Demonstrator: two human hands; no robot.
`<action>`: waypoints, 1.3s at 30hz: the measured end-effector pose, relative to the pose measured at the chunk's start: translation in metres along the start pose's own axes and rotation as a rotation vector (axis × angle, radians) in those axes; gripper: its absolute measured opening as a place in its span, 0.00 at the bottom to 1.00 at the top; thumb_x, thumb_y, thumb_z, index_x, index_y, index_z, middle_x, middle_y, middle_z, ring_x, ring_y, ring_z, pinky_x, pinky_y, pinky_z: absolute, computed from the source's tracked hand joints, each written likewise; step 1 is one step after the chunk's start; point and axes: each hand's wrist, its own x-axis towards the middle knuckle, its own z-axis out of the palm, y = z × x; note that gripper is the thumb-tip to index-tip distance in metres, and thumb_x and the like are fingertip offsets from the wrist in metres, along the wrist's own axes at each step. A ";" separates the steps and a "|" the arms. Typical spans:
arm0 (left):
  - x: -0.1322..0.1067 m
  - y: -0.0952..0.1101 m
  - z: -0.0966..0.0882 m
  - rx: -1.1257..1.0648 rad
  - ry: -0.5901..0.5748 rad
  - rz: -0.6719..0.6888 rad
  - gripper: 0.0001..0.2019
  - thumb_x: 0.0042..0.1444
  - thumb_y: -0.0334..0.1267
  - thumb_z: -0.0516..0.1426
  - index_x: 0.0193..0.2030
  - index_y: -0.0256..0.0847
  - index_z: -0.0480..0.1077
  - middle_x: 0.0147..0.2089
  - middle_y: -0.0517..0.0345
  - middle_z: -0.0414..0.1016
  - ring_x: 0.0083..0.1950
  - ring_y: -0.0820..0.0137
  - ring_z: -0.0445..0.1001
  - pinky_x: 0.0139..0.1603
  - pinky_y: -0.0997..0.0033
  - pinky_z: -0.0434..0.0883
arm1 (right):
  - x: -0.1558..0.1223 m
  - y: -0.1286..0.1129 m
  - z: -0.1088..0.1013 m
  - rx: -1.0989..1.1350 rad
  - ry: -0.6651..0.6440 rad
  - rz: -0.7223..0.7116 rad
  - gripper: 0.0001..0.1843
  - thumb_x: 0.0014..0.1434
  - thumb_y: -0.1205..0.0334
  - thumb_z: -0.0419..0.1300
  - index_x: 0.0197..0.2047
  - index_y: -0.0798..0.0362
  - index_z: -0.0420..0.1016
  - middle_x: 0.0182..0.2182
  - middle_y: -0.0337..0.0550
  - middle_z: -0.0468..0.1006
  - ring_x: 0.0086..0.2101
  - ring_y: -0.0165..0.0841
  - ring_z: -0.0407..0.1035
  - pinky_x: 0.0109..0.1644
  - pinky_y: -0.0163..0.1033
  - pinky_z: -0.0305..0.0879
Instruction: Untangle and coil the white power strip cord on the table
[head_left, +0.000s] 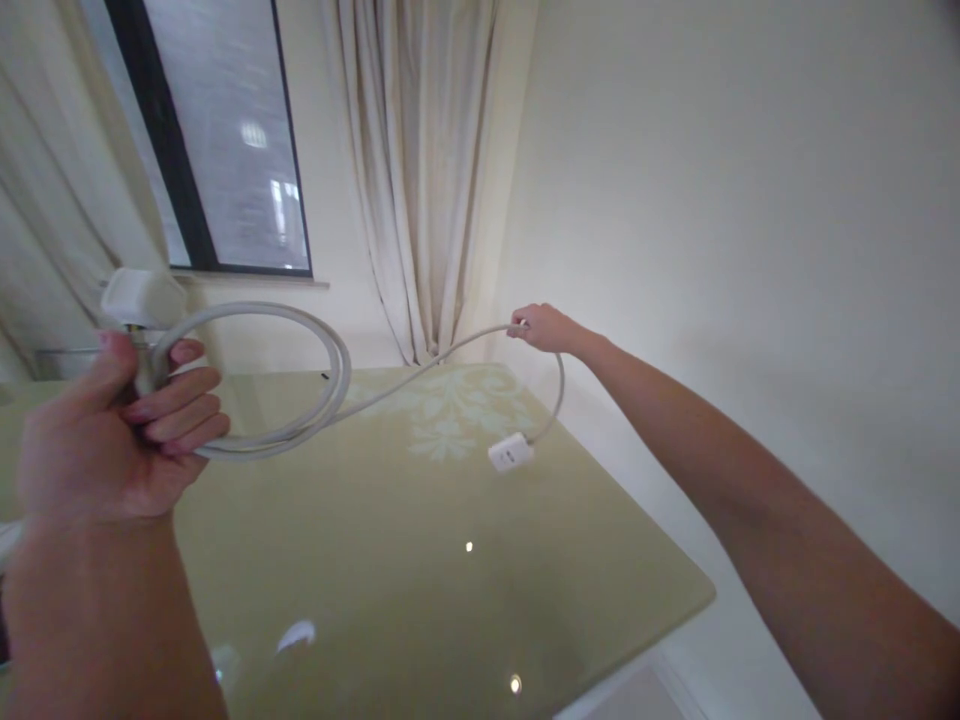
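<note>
My left hand (127,430) is closed around a coiled white power cable (341,375), whose loops stand out to the right of my fingers. Just above that thumb sits a bulky white plug (144,298) on one end of the cable. Farther off, my right hand (544,328) pinches the same cable near its other end, so a length of it runs stretched between both hands. From the right hand a short piece curves down to a small white connector block (511,453) with dark slots, hanging over the table.
Below lies a glossy greenish table (420,590) with a pale floral pattern and light reflections. Behind it are a dark-framed window (225,140) and beige curtains (420,170). A plain wall (720,200) runs along the right side.
</note>
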 end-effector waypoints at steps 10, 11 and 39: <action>0.019 -0.023 0.006 0.081 0.170 0.001 0.17 0.77 0.45 0.44 0.37 0.42 0.64 0.16 0.71 0.45 0.13 0.79 0.36 0.13 0.75 0.34 | 0.034 -0.023 -0.040 -0.246 0.049 0.230 0.33 0.58 0.35 0.70 0.49 0.59 0.83 0.47 0.62 0.82 0.48 0.46 0.76 0.50 0.45 0.68; 0.020 -0.025 0.007 0.102 0.167 -0.001 0.17 0.76 0.44 0.45 0.37 0.42 0.64 0.17 0.71 0.45 0.13 0.79 0.37 0.12 0.75 0.35 | 0.038 -0.031 -0.036 -0.250 0.060 0.281 0.36 0.57 0.35 0.71 0.51 0.60 0.82 0.49 0.64 0.81 0.50 0.48 0.76 0.52 0.47 0.69; 0.054 -0.136 0.050 -0.153 0.375 -0.046 0.14 0.70 0.23 0.47 0.44 0.38 0.73 0.28 0.61 0.77 0.23 0.77 0.74 0.25 0.83 0.72 | -0.028 -0.241 0.025 -0.045 -0.147 -0.461 0.09 0.63 0.68 0.61 0.46 0.60 0.79 0.40 0.60 0.85 0.42 0.46 0.82 0.41 0.42 0.77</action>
